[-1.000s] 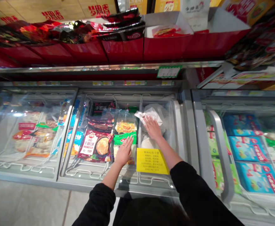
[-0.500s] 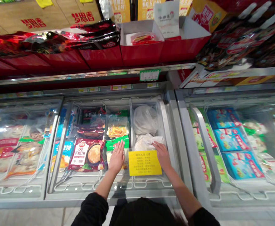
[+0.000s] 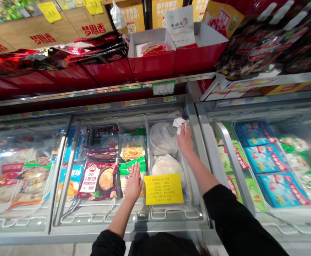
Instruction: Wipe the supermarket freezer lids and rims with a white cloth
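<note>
My left hand (image 3: pixel 134 181) lies flat on the glass lid (image 3: pixel 136 211) of a chest freezer, fingers stretched out, above a green-and-white food bag (image 3: pixel 124 174). Farther back and to the right, my right hand (image 3: pixel 184 137) presses a crumpled white tissue (image 3: pixel 180 123) against the lid, near its right-hand frame. Between my forearms a yellow notice (image 3: pixel 164 189) with printed lines is stuck on the glass. Under the lid, white plastic-wrapped bundles (image 3: pixel 164 138) lie in the right compartment, and a dark red packet (image 3: pixel 98 180) lies to the left.
To the right stands another freezer section with a curved grey handle (image 3: pixel 231 163) and blue boxes (image 3: pixel 266 159) inside. Above the freezers, a shelf carries red cartons (image 3: pixel 151 64) and dark packets (image 3: pixel 107 48). A green-edged price tag (image 3: pixel 164 88) hangs from its edge.
My right hand has moved away from me with the tissue, from beside the yellow notice to the far right of the lid. The left hand stays on the glass. The view has shifted slightly.
</note>
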Demonstrator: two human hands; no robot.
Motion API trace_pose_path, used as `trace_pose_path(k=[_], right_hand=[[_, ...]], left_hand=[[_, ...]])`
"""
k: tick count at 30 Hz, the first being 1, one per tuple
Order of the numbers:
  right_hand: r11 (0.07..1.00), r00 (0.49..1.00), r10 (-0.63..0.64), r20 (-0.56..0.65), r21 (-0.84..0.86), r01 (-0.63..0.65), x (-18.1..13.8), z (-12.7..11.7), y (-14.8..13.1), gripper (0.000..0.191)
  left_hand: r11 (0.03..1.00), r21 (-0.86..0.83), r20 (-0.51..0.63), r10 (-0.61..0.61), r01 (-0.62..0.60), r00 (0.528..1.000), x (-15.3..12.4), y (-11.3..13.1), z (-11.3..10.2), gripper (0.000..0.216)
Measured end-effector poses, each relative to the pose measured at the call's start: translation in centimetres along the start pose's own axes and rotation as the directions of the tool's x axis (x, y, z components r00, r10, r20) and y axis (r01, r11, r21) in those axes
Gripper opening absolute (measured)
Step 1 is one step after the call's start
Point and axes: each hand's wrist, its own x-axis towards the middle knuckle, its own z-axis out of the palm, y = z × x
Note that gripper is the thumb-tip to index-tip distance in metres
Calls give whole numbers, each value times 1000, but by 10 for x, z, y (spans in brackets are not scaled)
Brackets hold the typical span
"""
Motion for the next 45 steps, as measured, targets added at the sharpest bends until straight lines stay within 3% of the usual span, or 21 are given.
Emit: trace_pose_path(k=[5, 9, 13, 22, 24, 26, 30, 33, 35, 41, 45], right_hand=[[999, 998, -3, 55, -34, 4, 62, 2, -8, 66], [997, 994, -72, 77, -6, 73, 50, -2, -2, 66], [995, 990, -102, 101, 13, 101, -20, -4, 16, 62], [991, 995, 9, 95, 132, -22, -266, -17, 55, 84], [986, 996, 16, 91, 162, -31, -299, -24, 62, 83], [981, 996, 8, 83, 191, -24, -313, -30, 71, 82], [974, 1000, 9, 3, 225, -10, -279, -33, 90, 78], [980, 995, 22, -102, 197, -1, -216, -31, 98, 67], [984, 993, -12, -118, 177, 33, -165, -28, 98, 57], [957, 972, -232, 21, 185, 224, -18, -13, 81, 42], [944, 952, -293, 85, 186, 274, 40, 1, 73, 49]], left_hand=[[999, -12, 21, 37, -36, 999, 0, -4, -6, 108], [999, -39, -23, 30, -31, 999, -1, -3, -2, 113], [999, -50, -45, 19, -21, 999, 0, -1, 2, 114], [999, -29, -5, 14, -14, 1000, 2, 1, -6, 93], [998, -34, 9, 44, -44, 999, 3, 6, -9, 90], [992, -46, 42, 119, -117, 992, 5, 18, -11, 88], [948, -79, 149, 318, -309, 936, 17, 59, -12, 84], [918, -95, 202, 396, -384, 896, 32, 93, -11, 85], [920, -91, 208, 392, -381, 896, 41, 108, -11, 85], [933, -70, 227, 360, -353, 905, 53, 107, -7, 98], [923, -102, 227, 384, -370, 895, 51, 98, -5, 102]])
